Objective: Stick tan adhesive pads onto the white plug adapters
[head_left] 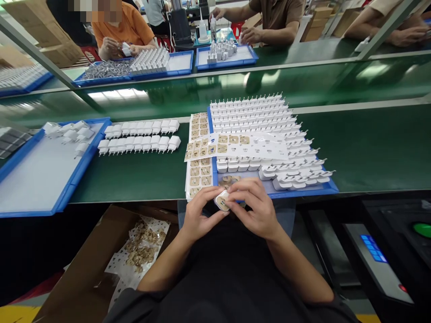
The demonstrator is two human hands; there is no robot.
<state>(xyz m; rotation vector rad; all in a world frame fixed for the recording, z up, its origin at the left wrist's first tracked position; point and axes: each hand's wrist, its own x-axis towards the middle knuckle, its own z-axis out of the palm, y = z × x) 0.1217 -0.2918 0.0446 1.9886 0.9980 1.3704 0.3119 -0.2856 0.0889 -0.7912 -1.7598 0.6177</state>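
Between my hands, at the table's front edge, is a white plug adapter (pixel 222 200) with a tan sticker on its face. My left hand (pixel 201 211) grips it from the left between thumb and fingers. The fingertips of my right hand (pixel 256 207) pinch at the sticker on its face. Just beyond lies a blue tray (pixel 310 190) filled with rows of white plug adapters (pixel 249 121), pins upward. A partly used sticker sheet (pixel 232 146) lies across the tray and over a stack of fuller sheets (pixel 201 172) at its left.
Two rows of adapters (pixel 139 137) lie left of the sheets. Farther left, another blue tray (pixel 40 175) holds several adapters. A cardboard box (pixel 87 251) with sticker scraps stands below. Co-workers sit across the green line (pixel 161 101). A control panel (pixel 377 260) is at lower right.
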